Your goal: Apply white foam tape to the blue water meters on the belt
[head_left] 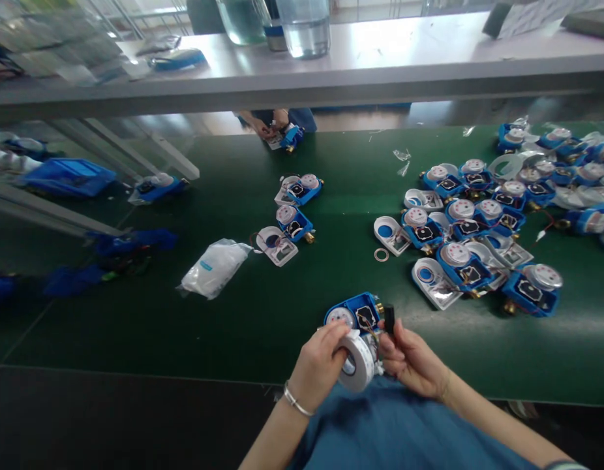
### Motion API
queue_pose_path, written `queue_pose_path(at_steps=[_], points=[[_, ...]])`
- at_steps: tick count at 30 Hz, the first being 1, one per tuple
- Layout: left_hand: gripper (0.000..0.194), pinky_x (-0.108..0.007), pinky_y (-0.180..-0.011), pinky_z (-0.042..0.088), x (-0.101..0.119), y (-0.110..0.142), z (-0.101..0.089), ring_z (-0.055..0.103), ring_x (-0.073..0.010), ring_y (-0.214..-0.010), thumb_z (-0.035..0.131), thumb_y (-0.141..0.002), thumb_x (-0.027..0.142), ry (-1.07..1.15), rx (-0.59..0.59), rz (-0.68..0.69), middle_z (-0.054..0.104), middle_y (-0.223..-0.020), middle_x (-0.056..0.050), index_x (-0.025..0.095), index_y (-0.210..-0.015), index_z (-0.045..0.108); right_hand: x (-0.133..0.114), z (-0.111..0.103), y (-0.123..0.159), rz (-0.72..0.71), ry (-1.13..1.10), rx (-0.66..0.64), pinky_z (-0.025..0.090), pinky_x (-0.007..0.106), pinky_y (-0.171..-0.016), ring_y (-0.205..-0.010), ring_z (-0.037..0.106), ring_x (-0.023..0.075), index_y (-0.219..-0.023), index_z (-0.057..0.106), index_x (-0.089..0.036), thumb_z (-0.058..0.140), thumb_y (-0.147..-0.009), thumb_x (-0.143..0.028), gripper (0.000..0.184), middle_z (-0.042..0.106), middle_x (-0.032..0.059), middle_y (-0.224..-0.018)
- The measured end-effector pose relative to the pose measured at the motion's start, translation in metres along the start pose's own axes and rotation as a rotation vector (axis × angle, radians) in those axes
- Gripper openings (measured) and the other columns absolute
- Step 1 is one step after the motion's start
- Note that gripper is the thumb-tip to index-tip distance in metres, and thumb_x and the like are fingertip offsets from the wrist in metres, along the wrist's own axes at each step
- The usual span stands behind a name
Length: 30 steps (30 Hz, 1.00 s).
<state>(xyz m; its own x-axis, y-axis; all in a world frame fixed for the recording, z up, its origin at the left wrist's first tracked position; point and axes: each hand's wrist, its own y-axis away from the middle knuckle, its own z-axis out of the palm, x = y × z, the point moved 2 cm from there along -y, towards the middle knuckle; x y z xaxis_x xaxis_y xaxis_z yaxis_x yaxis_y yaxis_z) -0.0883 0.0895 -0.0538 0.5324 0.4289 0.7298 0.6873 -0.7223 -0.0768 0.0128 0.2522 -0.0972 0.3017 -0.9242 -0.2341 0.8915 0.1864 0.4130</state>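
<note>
My left hand (319, 365) is closed around a white round cover (357, 360) with a dark hole in it. It holds the cover against a blue water meter (353, 314) lying at the near edge of the green belt (263, 307). My right hand (412, 359) pinches a small black part (389, 318) beside the meter's brass fitting. A thin bracelet circles my left wrist.
Several blue meters and white covers (478, 235) are heaped at the right of the belt, two more meters (295, 209) in the middle. A white plastic bag (214, 266) lies left of centre. Another person's hands (270, 124) hold a meter at the far edge. Water jugs (304, 26) stand on the shelf above.
</note>
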Motion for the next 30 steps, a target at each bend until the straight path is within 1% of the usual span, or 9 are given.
queue_pose_path(at_steps=[3, 6, 11, 13, 16, 19, 23, 27, 30], points=[[0.030, -0.041, -0.095, 0.044, 0.006, -0.004, 0.000, 0.053, -0.0220, -0.108, 0.050, -0.076, 0.013, -0.069, -0.003, 0.085, 0.057, -0.117, -0.009, 0.022, -0.105, 0.057, 0.000, 0.000, 0.006, -0.070, 0.069, 0.004, 0.018, 0.013, -0.041, -0.046, 0.022, 0.0036, -0.094, 0.047, -0.022, 0.053, -0.082, -0.039, 0.023, 0.042, -0.0042, -0.063], [0.028, -0.040, -0.095, 0.044, 0.012, -0.008, -0.004, 0.051, -0.0220, -0.110, 0.047, -0.079, 0.013, -0.156, -0.052, 0.178, 0.055, -0.119, -0.009, 0.021, -0.104, 0.058, -0.004, 0.003, 0.013, -0.110, 0.229, -0.048, 0.020, 0.015, -0.043, -0.051, 0.031, 0.0041, -0.092, 0.048, -0.021, 0.055, -0.081, -0.039, 0.023, 0.051, 0.0009, -0.079], [0.028, -0.039, -0.095, 0.043, 0.026, -0.011, -0.009, 0.049, -0.0226, -0.112, 0.043, -0.082, 0.013, -0.179, -0.181, 0.327, 0.054, -0.122, -0.010, 0.019, -0.105, 0.058, 0.005, 0.011, 0.024, 0.065, 0.500, -0.308, 0.026, 0.018, -0.047, -0.054, 0.039, 0.0062, -0.093, 0.051, -0.017, 0.064, -0.071, -0.045, 0.037, 0.048, -0.0010, -0.068], [0.028, -0.038, -0.094, 0.044, 0.031, -0.010, -0.010, 0.052, -0.0217, -0.108, 0.043, -0.082, 0.014, -0.157, -0.216, 0.363, 0.059, -0.114, -0.010, 0.018, -0.105, 0.058, 0.007, 0.017, 0.027, 0.050, 0.604, -0.348, 0.029, 0.019, -0.051, -0.055, 0.038, 0.0061, -0.093, 0.053, -0.017, 0.064, -0.071, -0.045, 0.037, 0.047, -0.0014, -0.070], [0.026, -0.037, -0.093, 0.045, 0.034, -0.007, -0.011, 0.056, -0.0207, -0.101, 0.045, -0.082, 0.016, -0.161, -0.175, 0.340, 0.064, -0.101, -0.009, 0.019, -0.103, 0.058, 0.006, 0.030, 0.031, -0.123, 0.840, -0.355, 0.037, 0.024, -0.066, -0.069, 0.045, 0.0106, -0.089, 0.058, -0.017, 0.060, -0.073, -0.047, 0.035, 0.050, 0.0017, -0.081], [0.023, -0.036, -0.092, 0.045, 0.033, -0.002, -0.014, 0.057, -0.0219, -0.100, 0.049, -0.080, 0.018, -0.186, -0.109, 0.303, 0.065, -0.099, -0.009, 0.018, -0.100, 0.060, 0.006, 0.040, 0.037, -0.249, 1.040, -0.376, 0.036, 0.030, -0.081, -0.086, 0.048, 0.0165, -0.089, 0.060, -0.018, 0.056, -0.076, -0.048, 0.033, 0.053, 0.0046, -0.092], [0.023, -0.036, -0.094, 0.044, 0.030, 0.005, -0.018, 0.059, -0.0214, -0.096, 0.054, -0.077, 0.022, -0.223, -0.051, 0.317, 0.066, -0.096, -0.008, 0.018, -0.100, 0.059, 0.009, 0.047, 0.042, -0.302, 1.153, -0.419, 0.037, 0.031, -0.083, -0.088, 0.049, 0.0172, -0.092, 0.059, -0.020, 0.053, -0.080, -0.043, 0.027, 0.054, 0.0054, -0.095], [0.030, -0.042, -0.098, 0.042, 0.028, 0.009, -0.017, 0.061, -0.0176, -0.089, 0.053, -0.078, 0.021, -0.251, -0.067, 0.381, 0.067, -0.091, -0.005, 0.019, -0.108, 0.054, 0.012, 0.047, 0.043, -0.307, 1.198, -0.477, 0.039, 0.029, -0.080, -0.085, 0.050, 0.0154, -0.097, 0.058, -0.019, 0.053, -0.080, -0.041, 0.028, 0.054, 0.0052, -0.094], [0.025, -0.043, -0.098, 0.042, 0.025, 0.009, -0.016, 0.058, -0.0190, -0.100, 0.051, -0.079, 0.017, -0.261, -0.061, 0.403, 0.065, -0.095, -0.007, 0.017, -0.103, 0.057, 0.010, 0.041, 0.043, -0.308, 1.206, -0.440, 0.041, 0.028, -0.077, -0.082, 0.050, 0.0139, -0.107, 0.055, -0.020, 0.053, -0.081, -0.039, 0.033, 0.054, 0.0047, -0.094]])
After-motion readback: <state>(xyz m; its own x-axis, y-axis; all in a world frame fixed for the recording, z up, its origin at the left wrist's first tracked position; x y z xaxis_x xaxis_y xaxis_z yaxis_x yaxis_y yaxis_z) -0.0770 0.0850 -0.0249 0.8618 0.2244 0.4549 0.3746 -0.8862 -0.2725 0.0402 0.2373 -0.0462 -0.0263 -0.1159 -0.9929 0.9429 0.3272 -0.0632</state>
